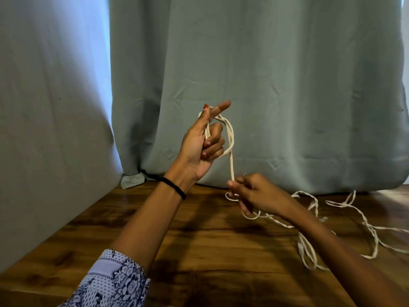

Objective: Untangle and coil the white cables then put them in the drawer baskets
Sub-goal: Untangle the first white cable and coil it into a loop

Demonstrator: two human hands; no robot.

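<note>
Head camera looks down at a wooden floor [199, 240], and I take the green curtain [265, 85] as my landmark. In front of the curtain, my left hand [200, 147] is raised with several loops of the white cable [231, 138] wound around it, index finger straight, the other fingers curled on the loops. Lower, near the curtain hem, my right hand [254, 193] pinches the same cable between thumb and fingers. The loose cable lies tangled on the floor to the right, below the hem.
</note>
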